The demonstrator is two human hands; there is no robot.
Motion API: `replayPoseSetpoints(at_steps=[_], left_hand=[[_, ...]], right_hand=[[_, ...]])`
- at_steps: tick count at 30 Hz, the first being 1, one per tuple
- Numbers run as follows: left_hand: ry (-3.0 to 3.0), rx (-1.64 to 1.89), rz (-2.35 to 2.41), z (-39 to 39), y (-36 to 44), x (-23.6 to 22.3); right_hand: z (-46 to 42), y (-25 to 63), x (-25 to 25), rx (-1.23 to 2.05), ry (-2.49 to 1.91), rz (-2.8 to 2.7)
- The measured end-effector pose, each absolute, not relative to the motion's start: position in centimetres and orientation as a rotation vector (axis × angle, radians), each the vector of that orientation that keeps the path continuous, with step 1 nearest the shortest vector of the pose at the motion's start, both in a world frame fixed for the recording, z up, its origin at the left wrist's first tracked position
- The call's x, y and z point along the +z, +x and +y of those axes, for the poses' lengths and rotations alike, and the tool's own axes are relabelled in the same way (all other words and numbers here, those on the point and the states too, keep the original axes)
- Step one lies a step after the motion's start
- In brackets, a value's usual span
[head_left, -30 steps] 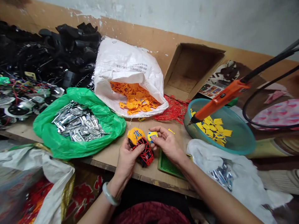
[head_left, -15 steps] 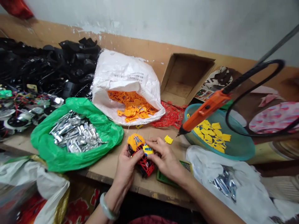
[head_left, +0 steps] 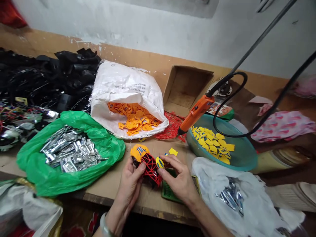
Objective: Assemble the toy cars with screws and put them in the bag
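1 toy car (head_left: 149, 169): L hand (head_left: 129, 187); 1 yellow piece (head_left: 160, 162): R hand (head_left: 179, 176).

Wall: white plaster wall (head_left: 138, 23), scuffed and flaking low down
Lower wall: ochre-painted band (head_left: 128, 54), chipped in patches
Furniture: wooden workbench (head_left: 93, 198) running along the wall, its front edge dark and worn
Light: soft, even indoor light with faint shadows
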State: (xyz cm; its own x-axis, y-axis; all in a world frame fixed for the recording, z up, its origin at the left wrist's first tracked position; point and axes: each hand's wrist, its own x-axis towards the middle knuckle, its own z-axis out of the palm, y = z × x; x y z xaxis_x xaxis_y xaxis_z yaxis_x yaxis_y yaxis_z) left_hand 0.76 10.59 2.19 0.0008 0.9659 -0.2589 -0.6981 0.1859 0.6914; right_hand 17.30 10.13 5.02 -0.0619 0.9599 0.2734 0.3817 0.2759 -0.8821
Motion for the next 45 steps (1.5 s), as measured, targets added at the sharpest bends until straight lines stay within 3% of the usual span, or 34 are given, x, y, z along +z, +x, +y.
replayPoseSetpoints(at_steps=[7, 23, 45], left_hand=[[0.597, 1.396, 0.83, 10.0, 0.5, 2.0], [0.88, 1.529, 1.067, 11.4, 3.1, 5.2], [0.949, 1.486, 1.14, 11.1, 3.3, 4.7]], right_hand=[[9.7, 16.1, 4.3, 0.736, -1.161, -1.632], [10.2, 17.5, 2.3, 0.971, -1.244, -1.329], [9.8, 17.1, 1.8, 0.97, -1.316, -1.291]])
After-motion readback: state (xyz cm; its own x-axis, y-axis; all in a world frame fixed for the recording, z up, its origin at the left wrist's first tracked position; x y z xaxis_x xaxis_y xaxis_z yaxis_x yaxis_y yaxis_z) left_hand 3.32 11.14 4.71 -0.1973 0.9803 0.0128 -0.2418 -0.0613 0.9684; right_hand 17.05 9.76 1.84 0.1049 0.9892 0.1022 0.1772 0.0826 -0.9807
